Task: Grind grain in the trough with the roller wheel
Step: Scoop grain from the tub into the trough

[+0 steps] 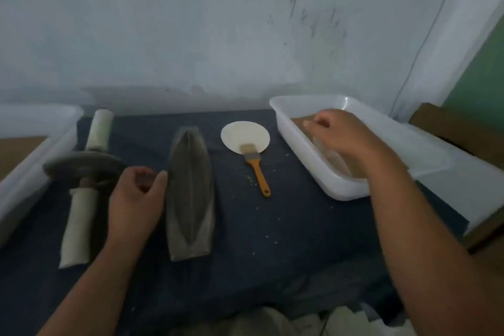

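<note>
A dark, boat-shaped trough lies lengthwise on the blue cloth in the middle. To its left lies the roller wheel, a grey disc on an axle with pale wrapped handles. My left hand sits between wheel and trough with loosely curled fingers, its thumb touching the trough's left rim. My right hand reaches into a white plastic tub at the right that holds brownish grain; its fingers are curled down in the grain, and what they hold is hidden.
A white paper disc and a brush with an orange handle lie between trough and tub. Loose grains dot the cloth. Another white tub stands at the left edge, a lid or tray at the right. A wall rises behind.
</note>
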A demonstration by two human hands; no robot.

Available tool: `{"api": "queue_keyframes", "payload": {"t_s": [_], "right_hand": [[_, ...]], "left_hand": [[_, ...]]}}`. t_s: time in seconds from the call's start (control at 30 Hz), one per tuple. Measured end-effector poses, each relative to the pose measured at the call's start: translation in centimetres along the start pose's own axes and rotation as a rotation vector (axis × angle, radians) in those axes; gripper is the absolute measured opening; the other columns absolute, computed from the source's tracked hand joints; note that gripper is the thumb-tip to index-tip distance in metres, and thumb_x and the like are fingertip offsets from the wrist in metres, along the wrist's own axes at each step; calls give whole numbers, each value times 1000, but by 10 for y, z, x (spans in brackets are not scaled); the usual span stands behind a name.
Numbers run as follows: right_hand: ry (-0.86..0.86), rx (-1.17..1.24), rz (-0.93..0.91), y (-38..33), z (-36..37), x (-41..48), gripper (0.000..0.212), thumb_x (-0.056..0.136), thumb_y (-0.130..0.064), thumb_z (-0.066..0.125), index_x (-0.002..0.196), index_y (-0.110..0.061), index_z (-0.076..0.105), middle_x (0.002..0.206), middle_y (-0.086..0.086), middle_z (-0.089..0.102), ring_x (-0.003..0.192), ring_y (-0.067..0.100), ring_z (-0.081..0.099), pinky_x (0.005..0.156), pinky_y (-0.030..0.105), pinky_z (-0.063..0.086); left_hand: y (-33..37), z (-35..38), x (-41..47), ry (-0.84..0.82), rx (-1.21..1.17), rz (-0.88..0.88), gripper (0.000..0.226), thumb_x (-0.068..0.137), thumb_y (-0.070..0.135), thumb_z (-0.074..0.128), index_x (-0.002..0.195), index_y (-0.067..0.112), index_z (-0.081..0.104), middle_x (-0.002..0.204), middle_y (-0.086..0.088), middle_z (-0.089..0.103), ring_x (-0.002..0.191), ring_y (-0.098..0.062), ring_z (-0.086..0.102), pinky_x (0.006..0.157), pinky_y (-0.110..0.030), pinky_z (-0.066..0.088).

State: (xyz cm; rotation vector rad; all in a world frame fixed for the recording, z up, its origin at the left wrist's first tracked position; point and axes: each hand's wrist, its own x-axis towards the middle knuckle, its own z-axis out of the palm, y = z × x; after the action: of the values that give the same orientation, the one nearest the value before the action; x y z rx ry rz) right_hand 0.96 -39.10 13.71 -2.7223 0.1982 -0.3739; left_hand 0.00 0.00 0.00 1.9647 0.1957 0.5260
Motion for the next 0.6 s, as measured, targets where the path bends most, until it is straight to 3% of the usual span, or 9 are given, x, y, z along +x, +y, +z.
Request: {"api": "queue_keyframes", "payload": {"t_s": [0.07, 0.13, 0.23, 0.37, 0.47, 0.53, 0.6], "right_hand": [[-260, -229, 225, 23, -12, 17, 54, 103, -60, 51, 125, -15, 69, 118, 8, 71, 96, 26, 67, 86, 42, 56], [-463, -374, 394, 47, -11, 25, 71, 101, -64, 53, 147, -10, 56, 134, 10, 64, 108, 28, 66, 99, 45, 55], [-536, -443, 432, 63, 11, 30, 79, 93, -70, 60, 146, -12, 58, 127, 7, 65, 102, 25, 67, 97, 44, 57], [-493, -475, 405, 69, 13, 41, 80, 93, -69, 62, 150, -13, 55, 137, 9, 62, 109, 26, 65, 100, 44, 55], [-446, -334, 398, 73, -5, 48, 64, 99, -62, 60, 133, -8, 63, 111, 8, 72, 86, 23, 72, 74, 36, 62], [-408, -351, 377, 80, -24, 50, 59, 99, -68, 56, 109, -11, 64, 79, 4, 73, 63, 19, 67, 56, 28, 52], [-394, -492, 364, 90, -44, 49, 58, 98, -70, 53, 101, -13, 65, 76, 3, 71, 59, 19, 63, 53, 25, 45]], "left_hand": [[6, 1, -2, -19, -16, -10, 20, 92, 40, 76, 91, 27, 60, 84, 10, 70, 75, 2, 63, 67, -24, 44], [9, 1, -6, -44, -44, -8, 19, 92, 38, 76, 92, 27, 61, 84, 9, 71, 78, -4, 66, 71, -32, 47], [13, 1, -4, -51, -43, -2, 19, 91, 41, 76, 93, 29, 62, 82, 8, 72, 79, -8, 67, 75, -39, 50], [12, 1, -3, -69, -22, -14, 22, 90, 44, 76, 95, 27, 62, 81, 9, 71, 79, -10, 67, 79, -43, 54], [11, 2, -3, -76, -26, -23, 20, 90, 44, 76, 93, 30, 62, 79, 10, 71, 76, -6, 66, 74, -39, 52], [12, 1, -3, -58, -37, -23, 19, 90, 43, 77, 91, 30, 63, 76, 11, 71, 71, 1, 64, 70, -35, 49], [14, 1, -4, -35, -50, -13, 19, 90, 42, 77, 89, 29, 63, 73, 13, 70, 71, 5, 64, 67, -31, 47]]}}
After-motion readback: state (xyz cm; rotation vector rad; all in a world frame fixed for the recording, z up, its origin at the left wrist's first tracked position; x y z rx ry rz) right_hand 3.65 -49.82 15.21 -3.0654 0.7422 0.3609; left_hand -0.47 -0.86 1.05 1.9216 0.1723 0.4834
